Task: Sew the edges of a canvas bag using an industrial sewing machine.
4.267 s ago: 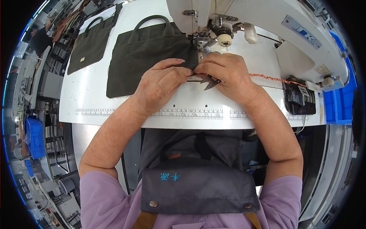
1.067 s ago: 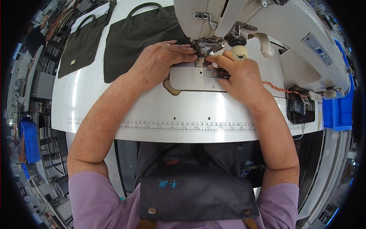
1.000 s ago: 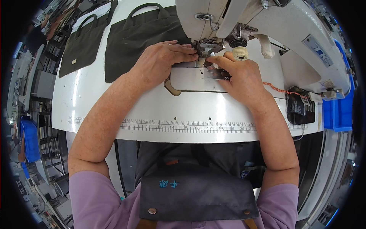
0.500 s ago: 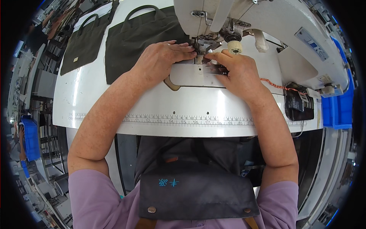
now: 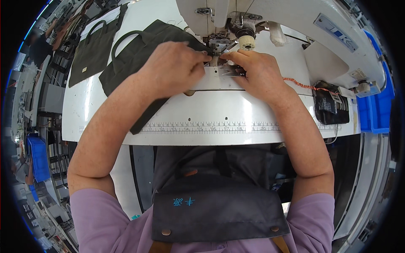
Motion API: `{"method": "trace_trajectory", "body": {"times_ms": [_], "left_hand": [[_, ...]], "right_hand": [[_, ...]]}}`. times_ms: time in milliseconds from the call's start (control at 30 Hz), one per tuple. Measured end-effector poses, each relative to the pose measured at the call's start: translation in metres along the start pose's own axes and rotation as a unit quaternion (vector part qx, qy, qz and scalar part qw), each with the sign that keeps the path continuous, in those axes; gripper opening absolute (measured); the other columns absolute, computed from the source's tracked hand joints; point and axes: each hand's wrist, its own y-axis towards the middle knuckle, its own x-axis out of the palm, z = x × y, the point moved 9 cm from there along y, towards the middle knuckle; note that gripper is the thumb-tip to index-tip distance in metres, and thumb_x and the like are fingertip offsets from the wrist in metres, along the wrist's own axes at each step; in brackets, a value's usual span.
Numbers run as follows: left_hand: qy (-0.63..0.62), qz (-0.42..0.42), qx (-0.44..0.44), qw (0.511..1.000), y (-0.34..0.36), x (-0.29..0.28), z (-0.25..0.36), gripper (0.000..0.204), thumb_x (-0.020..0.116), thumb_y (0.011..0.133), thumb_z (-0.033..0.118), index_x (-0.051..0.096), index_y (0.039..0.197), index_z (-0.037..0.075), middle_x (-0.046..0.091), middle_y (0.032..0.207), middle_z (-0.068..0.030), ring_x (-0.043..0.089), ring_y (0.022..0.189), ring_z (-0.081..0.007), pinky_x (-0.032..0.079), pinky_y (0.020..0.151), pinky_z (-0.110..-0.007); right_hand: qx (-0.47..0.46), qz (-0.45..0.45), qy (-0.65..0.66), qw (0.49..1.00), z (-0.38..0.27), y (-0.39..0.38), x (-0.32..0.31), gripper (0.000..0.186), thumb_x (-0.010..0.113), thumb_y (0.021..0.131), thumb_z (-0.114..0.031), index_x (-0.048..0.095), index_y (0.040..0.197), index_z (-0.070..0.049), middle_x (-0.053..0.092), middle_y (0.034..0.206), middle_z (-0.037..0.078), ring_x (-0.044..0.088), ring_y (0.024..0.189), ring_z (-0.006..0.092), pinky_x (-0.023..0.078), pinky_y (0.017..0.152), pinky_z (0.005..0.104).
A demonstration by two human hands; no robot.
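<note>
A dark green fabric panel with a handle loop [image 5: 145, 55] lies slantwise under my left hand [image 5: 173, 69], its corner reaching the sewing machine's needle area [image 5: 216, 48]. The left thumb and forefinger are pinched together at that corner, beside the presser foot; the hand is slightly blurred. A lower strip of the panel sticks out below my left wrist. My right hand [image 5: 261, 74] is closed around small metal thread snips [image 5: 233, 71], blades pointing left. Its forefinger reaches to the right side of the presser foot. What the fingertips touch there is too small to tell.
Another dark green panel with a handle [image 5: 90, 52] lies at the far left of the white table [image 5: 202, 114]. A ruler strip [image 5: 202, 127] runs along the front edge. At right are a black packet [image 5: 331, 103], an orange cord [image 5: 299, 83] and a blue bin [image 5: 373, 111].
The fabric panel has turned counterclockwise, its handle swinging left and its lower end coming toward me. My left hand has bent into a pinch. My right hand still holds the snips.
</note>
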Motion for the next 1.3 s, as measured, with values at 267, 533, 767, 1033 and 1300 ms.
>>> {"method": "trace_trajectory", "body": {"times_ms": [267, 533, 767, 1033, 1300], "left_hand": [[-0.115, 0.092, 0.084, 0.985, -0.025, 0.022, -0.004, 0.042, 0.059, 0.093, 0.008, 0.064, 0.135, 0.005, 0.057, 0.146, -0.0137, 0.049, 0.141, -0.0329, 0.035, 0.120, -0.052], [-0.101, 0.126, 0.026, 0.987, -0.031, 0.027, 0.010, 0.041, 0.060, 0.098, 0.019, 0.063, 0.133, -0.001, 0.058, 0.143, -0.0157, 0.052, 0.137, -0.0306, 0.040, 0.116, -0.050], [-0.099, 0.169, -0.011, 0.981, -0.031, 0.027, 0.020, 0.040, 0.060, 0.098, 0.016, 0.062, 0.134, -0.002, 0.058, 0.144, -0.0161, 0.055, 0.134, -0.0348, 0.039, 0.117, -0.052], [-0.102, 0.218, -0.053, 0.969, -0.032, 0.032, 0.029, 0.039, 0.061, 0.096, 0.014, 0.061, 0.130, -0.004, 0.059, 0.139, -0.0205, 0.056, 0.130, -0.0385, 0.041, 0.115, -0.052], [-0.111, 0.252, -0.029, 0.961, -0.024, 0.027, 0.017, 0.037, 0.066, 0.094, 0.017, 0.066, 0.128, 0.002, 0.063, 0.134, -0.0171, 0.061, 0.123, -0.0359, 0.049, 0.105, -0.041]], "right_hand": [[-0.010, -0.014, -0.022, 1.000, -0.008, 0.001, 0.000, 0.046, 0.077, 0.080, -0.019, 0.070, 0.125, -0.022, 0.068, 0.092, 0.004, 0.070, 0.086, 0.0254, 0.056, 0.070, 0.0407], [-0.015, -0.028, -0.044, 0.999, -0.009, 0.001, 0.005, 0.045, 0.077, 0.079, -0.020, 0.072, 0.124, -0.023, 0.064, 0.090, 0.003, 0.069, 0.082, 0.0248, 0.055, 0.068, 0.0401], [-0.002, -0.018, -0.030, 0.999, -0.004, -0.001, 0.003, 0.043, 0.077, 0.079, -0.019, 0.072, 0.122, -0.021, 0.066, 0.092, 0.004, 0.070, 0.083, 0.0258, 0.055, 0.070, 0.0409], [0.106, 0.036, -0.107, 0.988, 0.032, -0.010, -0.017, 0.033, 0.077, 0.080, -0.028, 0.076, 0.111, -0.016, 0.070, 0.091, 0.007, 0.070, 0.082, 0.0310, 0.056, 0.074, 0.0429], [0.020, 0.186, -0.184, 0.965, 0.038, -0.015, -0.040, 0.038, 0.076, 0.084, -0.037, 0.076, 0.113, -0.013, 0.072, 0.104, 0.010, 0.068, 0.097, 0.0316, 0.052, 0.086, 0.0460]]}}
